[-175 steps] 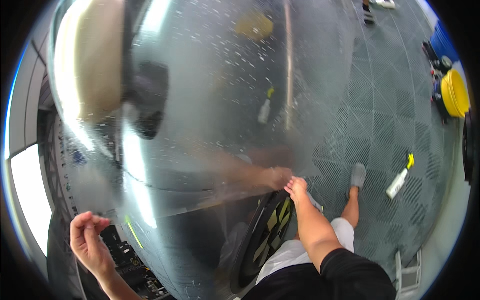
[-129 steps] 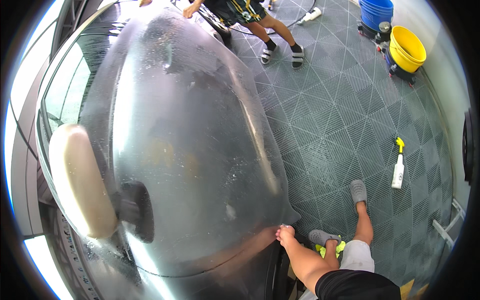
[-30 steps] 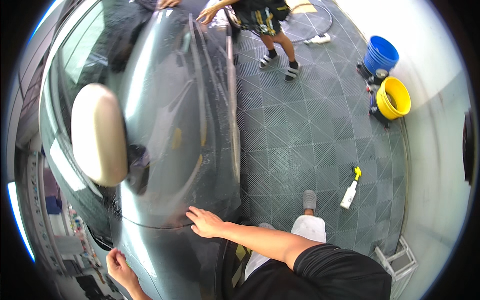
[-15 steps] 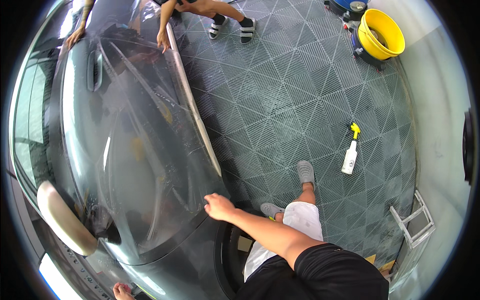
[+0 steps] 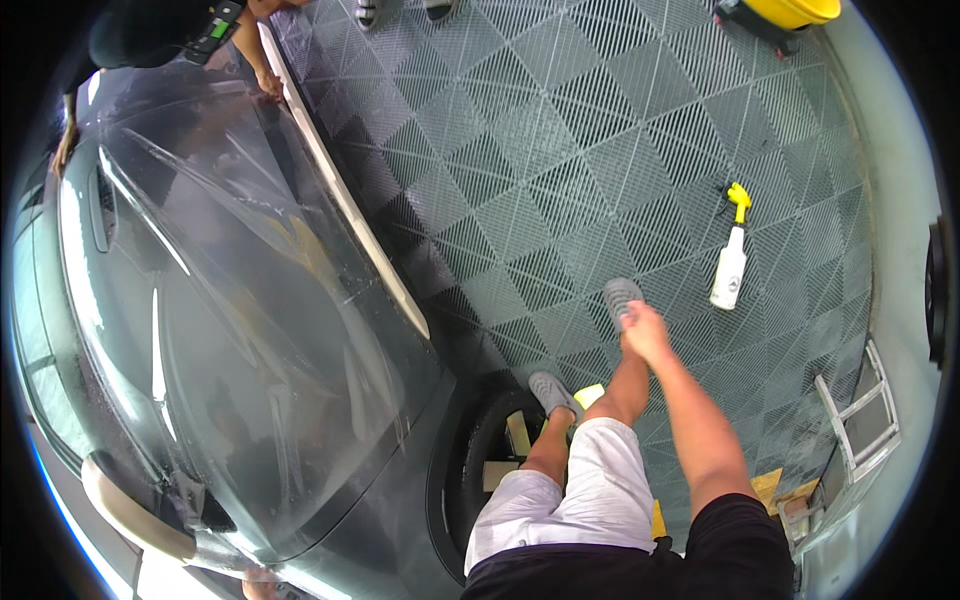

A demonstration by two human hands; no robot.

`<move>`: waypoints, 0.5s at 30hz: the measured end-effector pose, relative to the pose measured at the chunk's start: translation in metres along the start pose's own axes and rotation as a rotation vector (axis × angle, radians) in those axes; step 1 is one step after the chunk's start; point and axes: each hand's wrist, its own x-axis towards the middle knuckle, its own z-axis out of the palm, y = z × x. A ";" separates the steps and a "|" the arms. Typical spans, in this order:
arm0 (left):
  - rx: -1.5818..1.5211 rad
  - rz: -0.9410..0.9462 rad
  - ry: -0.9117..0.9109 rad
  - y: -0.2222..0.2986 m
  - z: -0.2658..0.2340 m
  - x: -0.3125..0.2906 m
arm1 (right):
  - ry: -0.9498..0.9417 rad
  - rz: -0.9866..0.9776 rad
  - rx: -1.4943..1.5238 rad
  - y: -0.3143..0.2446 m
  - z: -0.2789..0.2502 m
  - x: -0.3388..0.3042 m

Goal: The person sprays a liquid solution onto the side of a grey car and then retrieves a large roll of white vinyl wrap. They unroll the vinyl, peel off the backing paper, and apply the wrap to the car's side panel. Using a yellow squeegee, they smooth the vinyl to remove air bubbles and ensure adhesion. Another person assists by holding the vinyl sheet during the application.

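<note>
1. Clear film (image 5: 250, 290) lies creased over the car's (image 5: 385, 510) dark side; a co-worker's hands (image 5: 269, 84) are at its far edges, probably steadying it.
2. The wearer's right hand (image 5: 645, 332) hangs above the floor (image 5: 540, 190), away from the film, fingers bent; I can't tell whether it pinches anything. The left hand (image 5: 260, 585), blurred low down, can't be read.
3. Stepping room runs between car and spray bottle (image 5: 730, 265); the ladder (image 5: 863, 402) hugs the wall (image 5: 880, 300).
</note>
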 end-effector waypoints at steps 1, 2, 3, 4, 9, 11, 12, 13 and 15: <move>-0.001 0.001 0.001 0.003 0.004 -0.001 | 0.022 0.058 -0.062 0.014 -0.003 0.001; 0.007 0.006 0.004 0.006 0.005 -0.003 | 0.005 0.176 -0.069 0.023 0.005 -0.002; 0.015 0.010 0.012 0.009 0.006 -0.004 | -0.061 0.172 -0.063 0.025 0.022 -0.003; 0.019 0.006 0.017 0.007 0.010 -0.003 | -0.119 0.163 -0.061 0.017 0.041 -0.001; 0.038 0.008 0.068 0.002 0.014 -0.013 | -0.534 -0.012 0.467 -0.100 0.221 0.018; 0.058 0.023 0.066 0.008 0.031 -0.014 | -0.607 -0.057 0.533 -0.148 0.301 0.039; 0.063 0.031 0.064 0.010 0.046 -0.011 | -0.593 -0.053 0.604 -0.170 0.337 0.051; 0.071 0.032 0.065 0.011 0.056 -0.010 | -0.581 -0.040 0.657 -0.191 0.368 0.062; 0.076 0.050 0.094 0.010 0.058 -0.016 | -0.417 -0.122 0.718 -0.250 0.404 0.075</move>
